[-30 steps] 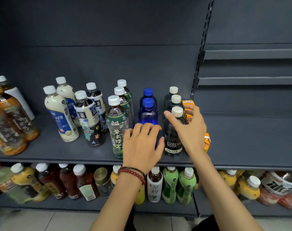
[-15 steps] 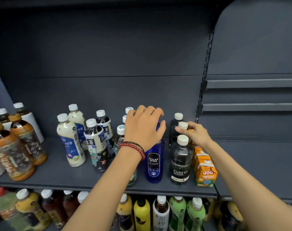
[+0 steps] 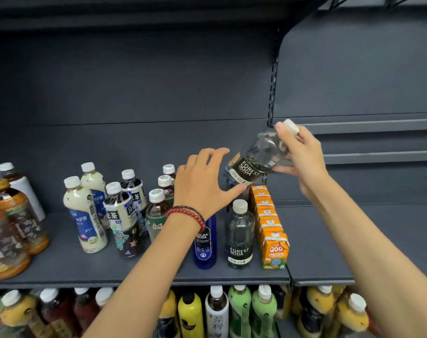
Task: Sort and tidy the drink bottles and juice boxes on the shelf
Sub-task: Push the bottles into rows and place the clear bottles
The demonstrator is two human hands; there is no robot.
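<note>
The right hand (image 3: 302, 154) grips the tipped soda bottle (image 3: 253, 162); the left hand (image 3: 202, 181) is open. It could slip onto the bottle below (image 3: 239, 235).

Your right hand (image 3: 302, 159) holds 1 clear soda bottle (image 3: 256, 157) tilted in the air. Your left hand (image 3: 202, 184) is spread open over the blue bottle (image 3: 205, 245) on the shelf (image 3: 329, 252).

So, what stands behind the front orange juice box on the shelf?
A row of more orange juice boxes runs back from the front juice box. The row's far end is covered by the Forest Soda bottle that the right hand holds tilted.
</note>
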